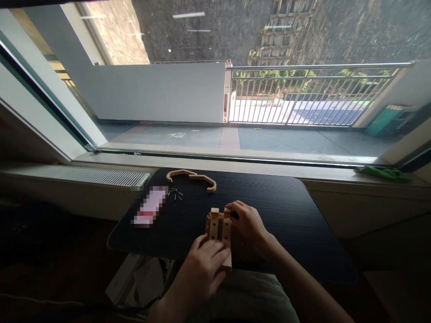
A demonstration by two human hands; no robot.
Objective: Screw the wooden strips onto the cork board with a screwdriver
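In the head view, a small light-wood assembly (pixel 214 229) lies near the table's front edge. It has parallel strips with dark round holes and raised blocks at the far end. My left hand (pixel 207 260) is closed over its near part, fingers across the strips. With closed fingers, my right hand (pixel 247 220) grips the far end of the right-hand strip (pixel 226 224). Something dark shows under those fingers, too unclear to name. Farther back lie two curved wooden pieces, a left hook-shaped one (pixel 182 172) and a right one (pixel 206 179), their ends meeting.
Several small screws (pixel 175 194) are scattered left of centre on the dark table (pixel 276 193). Beside them lies a blurred pink-and-white item (pixel 150 206). A radiator (pixel 84 175) and windowsill (pixel 269 167) border the table; a green cloth (pixel 384 173) rests on the sill.
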